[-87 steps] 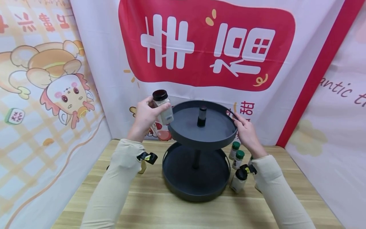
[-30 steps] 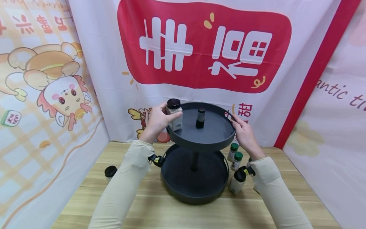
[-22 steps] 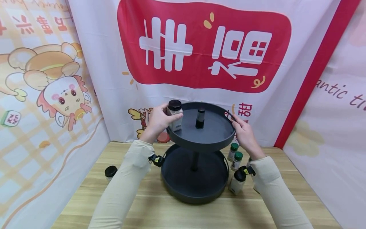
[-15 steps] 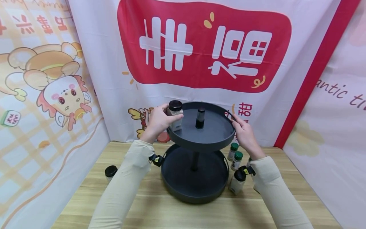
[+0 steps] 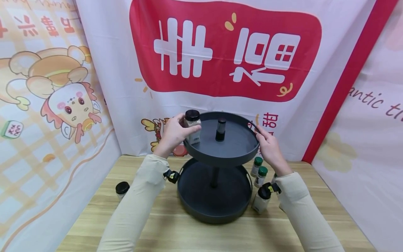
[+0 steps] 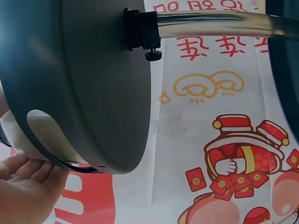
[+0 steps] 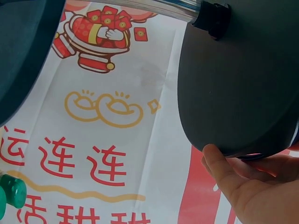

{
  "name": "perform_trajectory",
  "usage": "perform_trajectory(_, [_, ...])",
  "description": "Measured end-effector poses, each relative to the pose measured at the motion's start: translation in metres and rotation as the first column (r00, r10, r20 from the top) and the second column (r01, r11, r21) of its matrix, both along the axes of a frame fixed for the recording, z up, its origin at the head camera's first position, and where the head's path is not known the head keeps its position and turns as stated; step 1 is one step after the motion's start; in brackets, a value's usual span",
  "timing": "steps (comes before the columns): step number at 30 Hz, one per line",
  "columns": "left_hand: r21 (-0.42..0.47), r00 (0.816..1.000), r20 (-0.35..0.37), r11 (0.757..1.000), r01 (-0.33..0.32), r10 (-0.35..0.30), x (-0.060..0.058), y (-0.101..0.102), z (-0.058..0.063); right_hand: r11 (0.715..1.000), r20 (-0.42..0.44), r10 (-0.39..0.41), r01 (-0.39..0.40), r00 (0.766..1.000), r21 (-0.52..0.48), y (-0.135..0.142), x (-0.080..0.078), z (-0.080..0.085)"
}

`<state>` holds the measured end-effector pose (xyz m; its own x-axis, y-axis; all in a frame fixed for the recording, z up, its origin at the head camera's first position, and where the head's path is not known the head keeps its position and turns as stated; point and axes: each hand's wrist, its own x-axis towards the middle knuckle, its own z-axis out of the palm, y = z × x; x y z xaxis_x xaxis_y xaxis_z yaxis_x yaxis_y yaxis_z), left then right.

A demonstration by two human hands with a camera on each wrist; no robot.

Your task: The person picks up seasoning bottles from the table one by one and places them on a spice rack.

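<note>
Printed banner (image 5: 220, 52), wooden table (image 5: 189, 234), cartoon wall (image 5: 59, 94)

Head view: looks forward and down over the table (image 5: 201, 234), set well back. Wrist views: close in, below the upper tray (image 6: 105, 93), turned sideways, facing the banner (image 5: 220, 49); both share that tray's underside and the metal pole (image 6: 210, 24).

we find the wood-grain table (image 5: 176, 232) bearing a dark two-tier stand (image 5: 216, 217), with green-capped bottles (image 5: 260, 177) and a black-capped jar (image 5: 260, 202) near its right side, another jar (image 5: 122, 189) left.
</note>
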<state>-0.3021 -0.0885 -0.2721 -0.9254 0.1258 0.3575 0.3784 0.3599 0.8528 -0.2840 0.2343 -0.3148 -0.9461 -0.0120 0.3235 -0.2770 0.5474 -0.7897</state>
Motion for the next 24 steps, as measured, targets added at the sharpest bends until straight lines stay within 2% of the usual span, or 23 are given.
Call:
perform_trajectory(13, [0.143, 0.999, 0.028, 0.99, 0.014, -0.018, 0.003, -0.001, -0.005, 1.0, 0.02, -0.014, 0.014, 1.0, 0.004, -0.002, 0.006, 0.001])
perform_trajectory(17, [0.14, 0.999, 0.034, 0.99, 0.031, -0.036, 0.005, -0.005, -0.007, 1.0, 0.02, -0.019, 0.019, 1.0, 0.01, -0.003, 0.007, 0.002])
perform_trajectory(24, [0.07, 0.996, 0.067, 0.996, 0.046, -0.051, 0.009, -0.022, -0.014, 0.999, 0.011, -0.032, 0.032, 0.999, 0.017, -0.005, 0.01, 0.004])
